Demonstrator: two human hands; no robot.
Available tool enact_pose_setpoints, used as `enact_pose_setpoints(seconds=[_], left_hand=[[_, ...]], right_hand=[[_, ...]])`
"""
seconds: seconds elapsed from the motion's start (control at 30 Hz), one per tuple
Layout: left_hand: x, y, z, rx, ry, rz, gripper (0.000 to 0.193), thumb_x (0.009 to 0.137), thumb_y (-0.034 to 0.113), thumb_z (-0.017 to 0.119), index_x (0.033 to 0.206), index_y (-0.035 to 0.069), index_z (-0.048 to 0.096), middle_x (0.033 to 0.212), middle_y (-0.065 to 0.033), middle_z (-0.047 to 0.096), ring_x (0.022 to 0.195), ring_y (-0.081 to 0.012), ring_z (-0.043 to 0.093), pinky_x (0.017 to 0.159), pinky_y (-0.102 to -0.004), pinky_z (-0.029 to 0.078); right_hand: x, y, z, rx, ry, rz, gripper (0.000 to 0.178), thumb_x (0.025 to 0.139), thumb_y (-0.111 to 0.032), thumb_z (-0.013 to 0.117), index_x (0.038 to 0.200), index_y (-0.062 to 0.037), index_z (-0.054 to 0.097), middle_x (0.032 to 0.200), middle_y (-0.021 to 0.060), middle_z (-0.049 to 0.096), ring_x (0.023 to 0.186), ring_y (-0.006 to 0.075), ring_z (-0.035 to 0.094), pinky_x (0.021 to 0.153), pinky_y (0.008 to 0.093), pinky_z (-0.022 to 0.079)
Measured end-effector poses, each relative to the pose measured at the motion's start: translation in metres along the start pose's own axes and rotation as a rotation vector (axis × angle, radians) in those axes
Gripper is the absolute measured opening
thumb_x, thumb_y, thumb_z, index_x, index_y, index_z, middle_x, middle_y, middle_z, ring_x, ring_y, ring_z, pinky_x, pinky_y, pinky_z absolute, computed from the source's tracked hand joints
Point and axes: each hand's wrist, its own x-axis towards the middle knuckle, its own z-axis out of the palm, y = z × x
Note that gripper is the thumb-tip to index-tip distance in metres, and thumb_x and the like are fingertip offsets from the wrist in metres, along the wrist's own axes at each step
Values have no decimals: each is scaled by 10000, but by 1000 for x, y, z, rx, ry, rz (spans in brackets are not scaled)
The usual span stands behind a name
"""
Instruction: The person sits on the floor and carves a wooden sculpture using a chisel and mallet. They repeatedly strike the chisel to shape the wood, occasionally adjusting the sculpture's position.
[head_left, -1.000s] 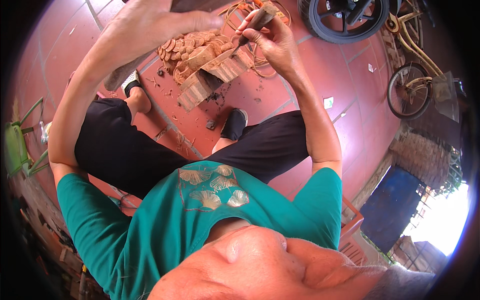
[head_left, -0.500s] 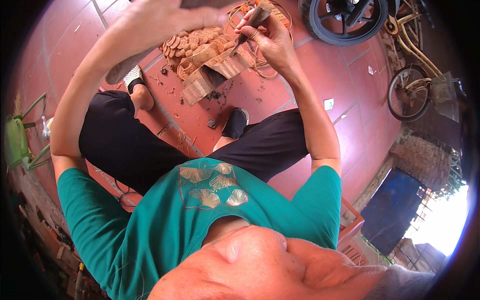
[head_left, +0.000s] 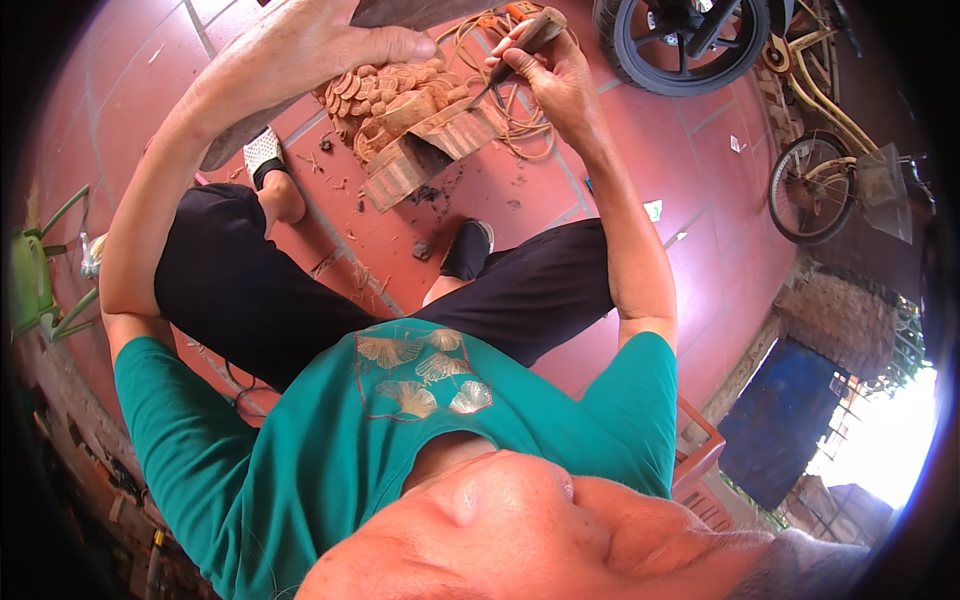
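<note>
A carved block of brown wood (head_left: 388, 108), covered in coin-like rounds, lies on the floor between my feet. My right hand (head_left: 562, 88) is closed round a chisel (head_left: 543, 33) with a wooden handle. The chisel slants down to the left, its thin blade reaching the block's right part; whether the tip touches, I cannot tell. Above the block's far left side is my left hand (head_left: 305, 48), its thumb stretched to the right. A long wooden club (head_left: 245, 135) passes beneath that hand and forearm and appears held. The fingers there are hidden or cut off by the upper edge.
Wood chips and dark crumbs lie on the red tiled floor (head_left: 690, 165). An orange cord (head_left: 535, 152) coils behind the block. A motorcycle wheel (head_left: 685, 45) and a bicycle wheel (head_left: 812, 187) stand to the right, a green chair (head_left: 35, 275) at the left.
The chisel's handle has tipped to the right along with my right hand. My left hand and the club have shifted slightly, and the blur on the hand is gone. The carved block stays put.
</note>
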Motion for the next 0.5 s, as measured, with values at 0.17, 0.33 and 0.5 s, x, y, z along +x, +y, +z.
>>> enact_pose_setpoints(seconds=[0.17,0.33,0.5], left_hand=[[6,-11,6,-76,72,147,897,891,376,766,1599,107,284,1538,-221,446,1408,-333,455,1171,-452,359],[7,5,4,62,-177,-126,891,906,407,731,1604,105,267,1524,-238,455,1392,-339,474,1151,-437,386],[6,-10,7,-10,-43,88,879,909,387,727,1601,91,272,1490,-223,500,1378,-328,492,1135,-428,400]], right_hand=[[-2,-14,9,-163,-8,-42,170,955,-48,689,1089,-31,585,979,49,696,895,136,701,815,310,579],[-9,-15,12,-275,28,-15,211,930,-84,723,1101,-48,604,956,50,729,864,135,707,760,311,565],[-9,-20,15,-264,18,-19,223,928,-108,729,1104,-52,603,945,47,735,828,134,703,721,302,559]])
